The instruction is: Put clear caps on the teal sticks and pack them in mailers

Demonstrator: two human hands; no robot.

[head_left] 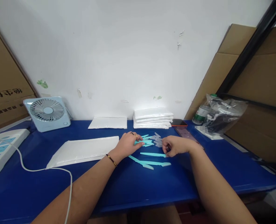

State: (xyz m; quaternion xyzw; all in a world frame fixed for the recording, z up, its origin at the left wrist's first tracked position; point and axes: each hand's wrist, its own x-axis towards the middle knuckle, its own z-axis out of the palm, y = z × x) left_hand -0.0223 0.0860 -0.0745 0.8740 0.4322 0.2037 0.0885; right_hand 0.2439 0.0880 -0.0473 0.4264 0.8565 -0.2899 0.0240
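Observation:
My left hand [129, 143] rests at a pile of turquoise eyebrow razors [148, 141], thumb and forefinger apart over them; its other fingers are partly hidden. With curled fingers, my right hand [174, 145] pinches the head end of a single turquoise eyebrow razor [153, 154] lying level above the blue table. Nearer to me, two more razors [155, 163] lie crossing each other. Small clear plastic caps [157, 139] form a heap between the pile and my right hand.
A white padded mailer [86, 151] lies left, another [108, 122] by the wall, beside a mailer stack [152, 118]. Phones [178, 122] lie at right, near a bottle [201, 113] and plastic bag [225, 116]. A fan [48, 112], power strip [4, 149] and white cable [70, 180] are at left.

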